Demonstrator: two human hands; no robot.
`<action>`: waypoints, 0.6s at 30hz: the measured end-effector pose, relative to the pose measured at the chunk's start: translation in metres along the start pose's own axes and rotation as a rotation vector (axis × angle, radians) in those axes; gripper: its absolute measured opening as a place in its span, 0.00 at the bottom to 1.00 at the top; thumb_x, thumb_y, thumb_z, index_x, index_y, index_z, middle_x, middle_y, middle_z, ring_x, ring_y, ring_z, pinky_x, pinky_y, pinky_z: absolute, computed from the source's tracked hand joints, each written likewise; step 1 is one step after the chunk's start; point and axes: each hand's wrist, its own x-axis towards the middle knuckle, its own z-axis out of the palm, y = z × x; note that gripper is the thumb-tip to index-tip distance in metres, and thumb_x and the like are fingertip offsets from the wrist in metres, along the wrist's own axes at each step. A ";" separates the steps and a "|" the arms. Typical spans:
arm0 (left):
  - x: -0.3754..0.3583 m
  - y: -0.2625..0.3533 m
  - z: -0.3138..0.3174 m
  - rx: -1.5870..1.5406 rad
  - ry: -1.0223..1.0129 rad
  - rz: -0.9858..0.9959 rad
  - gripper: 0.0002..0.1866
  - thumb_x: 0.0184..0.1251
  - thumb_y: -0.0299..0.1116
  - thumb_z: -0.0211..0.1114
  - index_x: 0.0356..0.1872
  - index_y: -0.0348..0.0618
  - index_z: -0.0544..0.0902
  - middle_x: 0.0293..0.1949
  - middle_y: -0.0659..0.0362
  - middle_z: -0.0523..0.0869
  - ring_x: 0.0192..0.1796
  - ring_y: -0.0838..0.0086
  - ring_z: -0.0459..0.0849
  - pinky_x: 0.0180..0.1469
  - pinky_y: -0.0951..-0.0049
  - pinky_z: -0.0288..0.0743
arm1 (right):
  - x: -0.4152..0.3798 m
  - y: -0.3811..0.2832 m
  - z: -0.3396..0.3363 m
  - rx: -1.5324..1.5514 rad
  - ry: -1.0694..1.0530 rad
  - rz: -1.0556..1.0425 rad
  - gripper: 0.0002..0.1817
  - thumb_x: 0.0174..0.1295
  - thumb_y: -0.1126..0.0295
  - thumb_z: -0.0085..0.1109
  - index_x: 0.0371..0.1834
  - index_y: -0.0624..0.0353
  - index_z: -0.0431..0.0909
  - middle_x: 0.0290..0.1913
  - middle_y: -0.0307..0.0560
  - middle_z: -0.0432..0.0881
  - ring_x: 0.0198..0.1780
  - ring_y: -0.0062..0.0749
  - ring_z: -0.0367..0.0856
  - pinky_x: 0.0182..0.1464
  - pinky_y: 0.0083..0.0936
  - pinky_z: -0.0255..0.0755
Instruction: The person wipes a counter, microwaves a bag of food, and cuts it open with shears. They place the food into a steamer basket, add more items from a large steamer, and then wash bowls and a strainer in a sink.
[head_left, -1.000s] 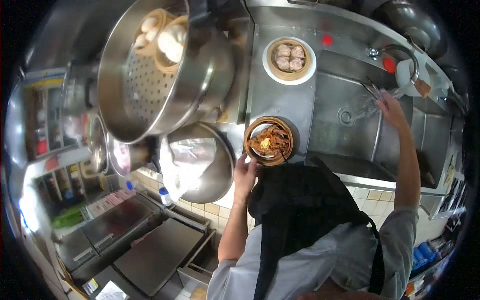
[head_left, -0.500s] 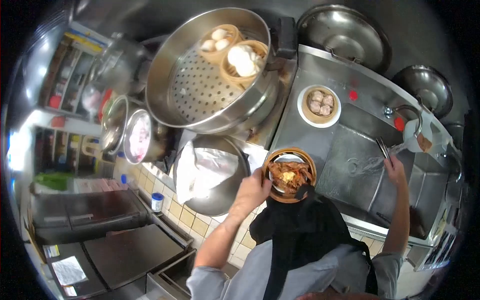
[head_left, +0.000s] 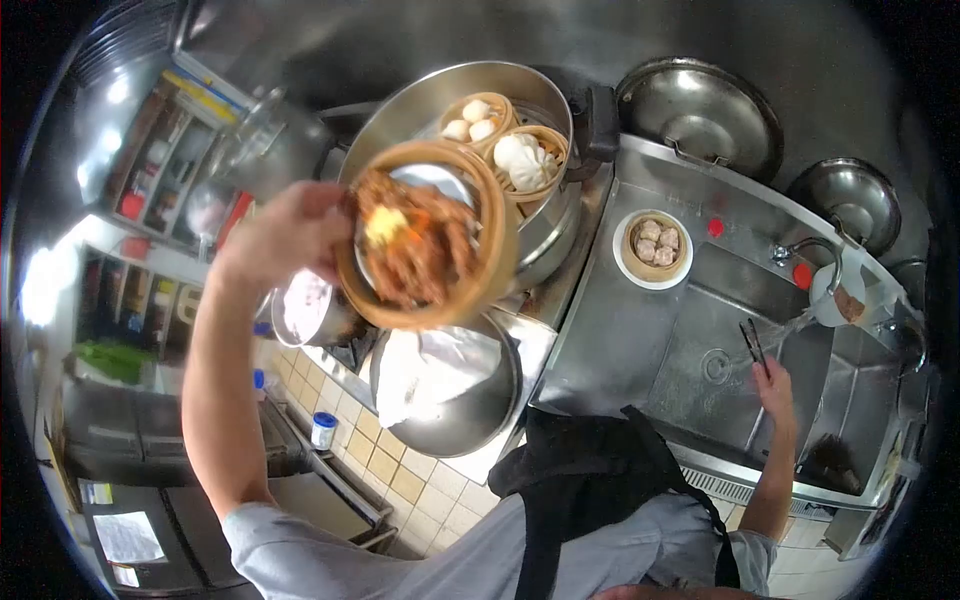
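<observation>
My left hand (head_left: pixel 290 235) grips the rim of a bamboo steamer basket (head_left: pixel 495 235), raised and tilted toward the camera. Inside it lie brown braised pieces (head_left: pixel 420 260) with a yellow topping and a white dish beneath. Behind the basket, a large steel steamer pot (head_left: pixel 375 130) holds two smaller bamboo baskets, one with small white balls (head_left: pixel 470 122), the other with white buns (head_left: pixel 522 162). My right hand (head_left: pixel 773 388) holds dark tongs (head_left: pixel 753 343) over the sink (head_left: pixel 690 375). A basket of dumplings (head_left: pixel 656 243) sits on a white plate (head_left: pixel 625 262) beside the basin.
A wok (head_left: pixel 470 430) with a white cloth (head_left: pixel 430 370) stands at the counter's front. Two metal pans (head_left: pixel 700 110) lean at the back right. A faucet (head_left: pixel 815 243) and white container (head_left: pixel 832 300) are at the sink. A blue-lidded jar (head_left: pixel 323 430) stands lower left.
My left hand has lifted the basket of braised pieces off the counter, up and to the left, in front of the pot. My right hand still holds the tongs, which look more upright.
</observation>
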 end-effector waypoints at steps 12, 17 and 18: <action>0.196 -0.077 -0.064 0.603 -0.160 0.037 0.23 0.61 0.24 0.54 0.58 0.38 0.83 0.39 0.52 0.89 0.33 0.70 0.88 0.34 0.68 0.85 | 0.008 -0.198 -0.140 -0.214 0.209 -0.092 0.16 0.77 0.63 0.54 0.52 0.68 0.79 0.26 0.37 0.72 0.31 0.20 0.70 0.35 0.24 0.67; 0.231 -0.091 -0.049 0.722 -0.284 0.065 0.19 0.60 0.20 0.53 0.50 0.37 0.86 0.38 0.49 0.90 0.36 0.65 0.90 0.38 0.69 0.86 | 0.036 -0.333 -0.158 -0.589 0.252 -0.547 0.17 0.73 0.67 0.57 0.56 0.70 0.79 0.40 0.61 0.84 0.39 0.52 0.83 0.46 0.36 0.75; 0.240 -0.099 -0.047 0.816 -0.279 0.138 0.19 0.59 0.20 0.53 0.49 0.37 0.86 0.38 0.48 0.89 0.37 0.64 0.90 0.40 0.69 0.86 | 0.043 -0.362 -0.155 -0.599 0.256 -0.543 0.17 0.73 0.67 0.57 0.56 0.70 0.79 0.40 0.61 0.84 0.39 0.52 0.83 0.46 0.36 0.75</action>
